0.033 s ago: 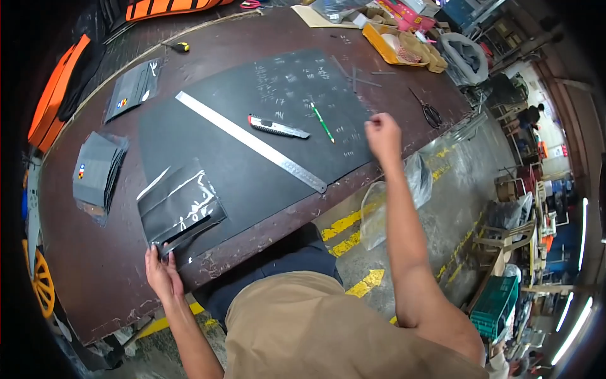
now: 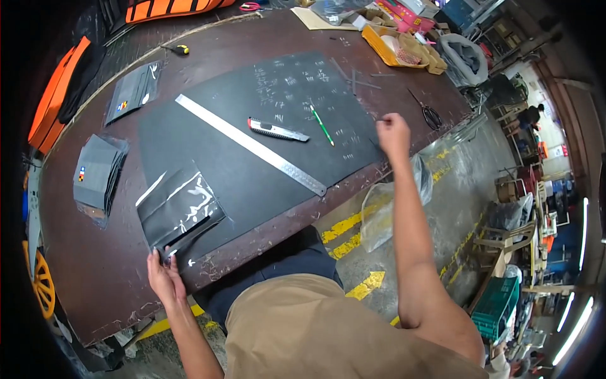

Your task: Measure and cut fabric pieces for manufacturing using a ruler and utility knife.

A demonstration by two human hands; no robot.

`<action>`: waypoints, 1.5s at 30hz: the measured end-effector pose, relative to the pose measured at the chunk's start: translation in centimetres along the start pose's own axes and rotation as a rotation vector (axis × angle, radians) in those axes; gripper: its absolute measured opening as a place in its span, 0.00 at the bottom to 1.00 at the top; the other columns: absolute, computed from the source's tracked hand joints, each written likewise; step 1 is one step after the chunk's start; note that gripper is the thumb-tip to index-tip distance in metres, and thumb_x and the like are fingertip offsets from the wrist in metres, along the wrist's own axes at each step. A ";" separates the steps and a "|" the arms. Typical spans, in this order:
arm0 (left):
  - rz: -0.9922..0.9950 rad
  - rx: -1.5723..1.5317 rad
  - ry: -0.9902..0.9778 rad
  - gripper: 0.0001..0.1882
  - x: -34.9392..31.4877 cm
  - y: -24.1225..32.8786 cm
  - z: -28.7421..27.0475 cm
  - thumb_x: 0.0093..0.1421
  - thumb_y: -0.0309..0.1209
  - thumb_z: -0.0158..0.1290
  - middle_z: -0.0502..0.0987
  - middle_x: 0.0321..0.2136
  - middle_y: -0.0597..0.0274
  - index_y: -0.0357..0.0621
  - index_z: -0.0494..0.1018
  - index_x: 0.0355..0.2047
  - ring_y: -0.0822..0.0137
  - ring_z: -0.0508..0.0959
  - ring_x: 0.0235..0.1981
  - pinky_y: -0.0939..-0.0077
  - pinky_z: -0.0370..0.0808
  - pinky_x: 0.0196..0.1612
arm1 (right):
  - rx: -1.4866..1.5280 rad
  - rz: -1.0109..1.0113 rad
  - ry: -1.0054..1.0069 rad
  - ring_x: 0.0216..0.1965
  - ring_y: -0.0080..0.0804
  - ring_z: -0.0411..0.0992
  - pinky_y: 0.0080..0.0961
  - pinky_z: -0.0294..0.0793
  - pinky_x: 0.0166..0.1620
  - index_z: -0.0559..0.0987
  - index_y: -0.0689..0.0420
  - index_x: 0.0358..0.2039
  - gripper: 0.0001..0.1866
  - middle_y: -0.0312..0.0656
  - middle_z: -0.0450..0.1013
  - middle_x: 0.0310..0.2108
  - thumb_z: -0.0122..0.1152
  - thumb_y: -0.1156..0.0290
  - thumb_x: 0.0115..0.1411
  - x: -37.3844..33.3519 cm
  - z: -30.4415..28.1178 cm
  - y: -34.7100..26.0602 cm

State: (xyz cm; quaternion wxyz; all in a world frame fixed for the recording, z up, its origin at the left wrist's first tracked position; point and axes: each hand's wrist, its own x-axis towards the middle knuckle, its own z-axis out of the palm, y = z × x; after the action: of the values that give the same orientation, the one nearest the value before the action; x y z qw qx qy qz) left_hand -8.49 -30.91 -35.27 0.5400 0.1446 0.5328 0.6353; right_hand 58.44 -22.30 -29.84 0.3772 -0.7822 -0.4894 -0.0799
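- The glossy black piece (image 2: 183, 196) is laid over the near-left part of the large black sheet (image 2: 259, 189), close to the near edge of the table (image 2: 95, 271), toward its left corner.
- Its outline is almost square, so a long axis cannot be told surely. Its dark slit is directed from the left hand (image 2: 165, 278) toward the right and away from the body.
- By the left hand, the near-left corner of this piece is held between the fingertips, with the palm turned partly up.
- The right hand (image 2: 393, 136) is curled narrow, just beside the right corner of the sheet, near the near edge of the table. Whether something thin is kept inside cannot be told.
- The steel ruler (image 2: 249, 144) is placed slantwise on the sheet, its holed end directed to the near edge of the table.
- The blade of the cutter knife (image 2: 274, 129) is pointed to the right; its red end is turned left.
- The green pencil (image 2: 322, 125) is laid at the right of the knife, with its long axis running from the far side toward the near edge.
- The surface of the glossy piece is partly hidden by white glare, and the inside of its slit is too dark to be made out.
- The hidden fingertips of the right hand are covered by its own knuckles.
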 end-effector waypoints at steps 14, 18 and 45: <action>-0.397 -0.076 -0.068 0.04 -9.8 1.7 3.3 0.69 0.25 0.56 0.77 0.33 0.71 0.51 0.72 0.38 0.72 0.81 0.38 0.59 0.83 0.49 | -0.645 0.164 -0.321 0.61 0.67 0.70 0.53 0.71 0.63 0.74 0.66 0.57 0.25 0.66 0.73 0.58 0.57 0.71 0.59 10.8 -3.0 24.9; -0.417 -0.087 0.001 0.05 -13.2 1.7 1.1 0.69 0.25 0.56 0.80 0.43 0.65 0.49 0.74 0.43 0.66 0.81 0.50 0.57 0.76 0.57 | -0.729 0.129 -0.482 0.53 0.66 0.78 0.57 0.77 0.55 0.80 0.65 0.50 0.22 0.66 0.79 0.48 0.55 0.72 0.56 5.8 -1.5 26.6; -0.372 -0.060 -0.281 0.18 -9.0 -0.1 -2.6 0.72 0.25 0.53 0.80 0.56 0.53 0.40 0.69 0.60 0.68 0.84 0.48 0.69 0.88 0.48 | -0.035 0.206 -0.341 0.31 0.22 0.66 0.26 0.68 0.37 0.83 0.59 0.40 0.13 0.33 0.73 0.28 0.60 0.62 0.72 -8.0 -7.5 19.3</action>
State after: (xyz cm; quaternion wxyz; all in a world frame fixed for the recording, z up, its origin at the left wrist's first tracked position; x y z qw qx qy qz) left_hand -7.03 -39.87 -32.85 0.7207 0.1148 0.4509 0.5139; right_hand 72.15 -37.55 -38.42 0.2813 -0.8368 -0.4622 0.0842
